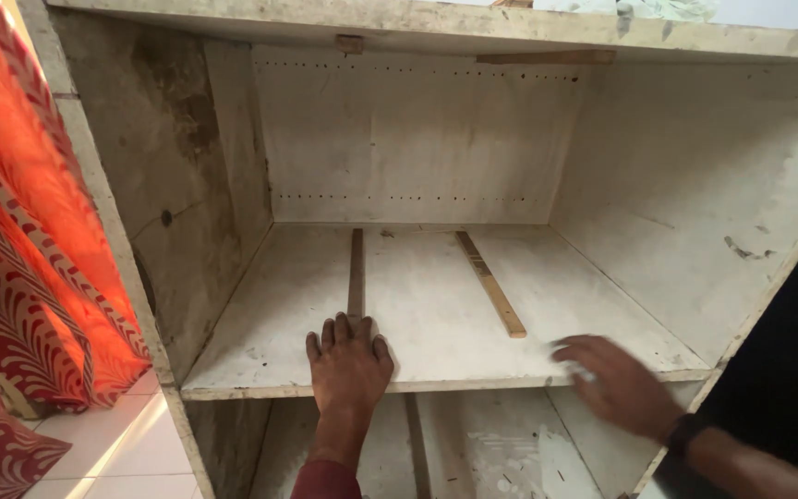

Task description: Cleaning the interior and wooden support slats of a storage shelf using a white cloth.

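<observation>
Both hands rest open on the near part of a shelf board point(436, 314) inside a large, unfinished wooden cabinet point(695, 185). Left hand point(348, 365) lies flat, palm down, fingers spread and pointing toward the far wall, its fingertips touching the near end of a dark wooden strip point(356, 273); it grips nothing. Right hand point(616, 379) is blurred, also palm down with fingers loosely extended toward the left, over the near right edge of the board; it holds nothing, and whether it presses on the board cannot be told. A dark band sits at its wrist.

Going by size, the cabinet fills most of the view: pale, stained panels form its left wall, back wall and right wall, with two rows of small holes across the back. The shelf board spans the middle, dusty and whitish. Below it, a lower compartment point(491, 453) shows more pale board and a vertical divider. At the far left hangs an orange and red patterned curtain point(20, 231), reaching down near a white tiled floor point(113, 453).

On the board lie two strips: the dark one runs straight from near to far in front of the left hand, and a lighter wooden strip point(491, 282) lies slanted to its right, between the two hands and apart from both.
</observation>
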